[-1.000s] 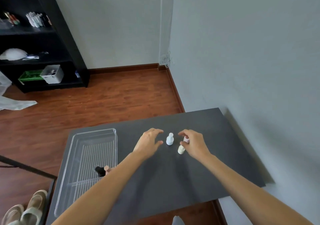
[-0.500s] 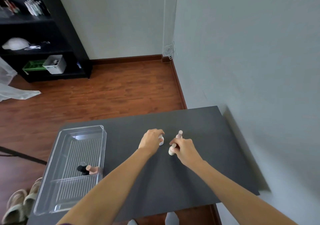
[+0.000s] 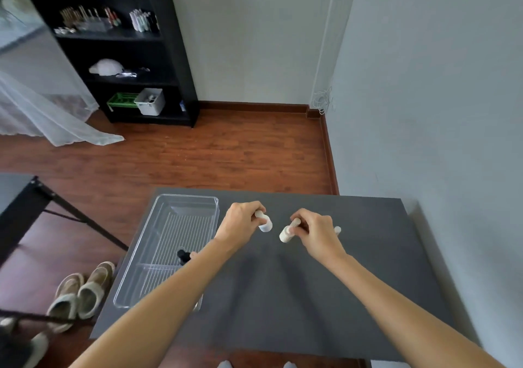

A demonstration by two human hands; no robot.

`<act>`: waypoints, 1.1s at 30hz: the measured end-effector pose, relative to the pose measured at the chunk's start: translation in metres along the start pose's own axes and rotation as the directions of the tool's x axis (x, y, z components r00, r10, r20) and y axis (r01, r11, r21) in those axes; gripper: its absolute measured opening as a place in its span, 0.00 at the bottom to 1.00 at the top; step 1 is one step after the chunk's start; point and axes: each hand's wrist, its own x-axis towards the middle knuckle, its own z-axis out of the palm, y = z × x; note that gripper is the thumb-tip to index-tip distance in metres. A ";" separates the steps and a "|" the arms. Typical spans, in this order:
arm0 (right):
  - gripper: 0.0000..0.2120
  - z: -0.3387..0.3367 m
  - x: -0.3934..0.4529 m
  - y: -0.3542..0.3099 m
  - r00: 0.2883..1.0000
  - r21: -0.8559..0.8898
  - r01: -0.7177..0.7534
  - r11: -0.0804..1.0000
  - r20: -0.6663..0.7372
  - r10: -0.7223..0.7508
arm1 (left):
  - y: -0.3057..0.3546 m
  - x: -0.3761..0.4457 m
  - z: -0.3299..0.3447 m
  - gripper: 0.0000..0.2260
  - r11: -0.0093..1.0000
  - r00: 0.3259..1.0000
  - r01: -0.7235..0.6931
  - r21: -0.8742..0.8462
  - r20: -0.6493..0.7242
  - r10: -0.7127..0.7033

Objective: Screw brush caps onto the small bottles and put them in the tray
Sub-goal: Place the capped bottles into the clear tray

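My left hand [image 3: 242,223] grips a small white bottle [image 3: 265,224], tilted, just above the dark table [image 3: 283,297]. My right hand [image 3: 315,233] pinches a cream-white bottle piece [image 3: 286,234], also tilted, with its wide end toward the left hand. The two pieces are a small gap apart. A white tip [image 3: 337,229] pokes out behind the right hand; whether it is held or lying on the table I cannot tell. The clear plastic tray [image 3: 188,197] lies at the table's left, holding one black-capped bottle [image 3: 184,255], partly hidden by my left forearm.
The grey wall runs close along the table's right edge. To the left, on the wooden floor, are a pair of slippers [image 3: 82,294] and a black frame [image 3: 70,209]. A black shelf unit [image 3: 169,56] stands at the back.
My left hand has closed on the white bottle and lifted it. My right hand has raised the cream-white piece off the table. The view has shifted, so the tray looks nearer the hands.
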 end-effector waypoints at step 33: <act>0.07 0.209 0.019 -0.171 0.909 -0.044 0.270 0.962 0.341 -0.239 | -0.188 -0.081 -0.121 0.06 0.965 0.973 0.223 0.140 0.035 -0.230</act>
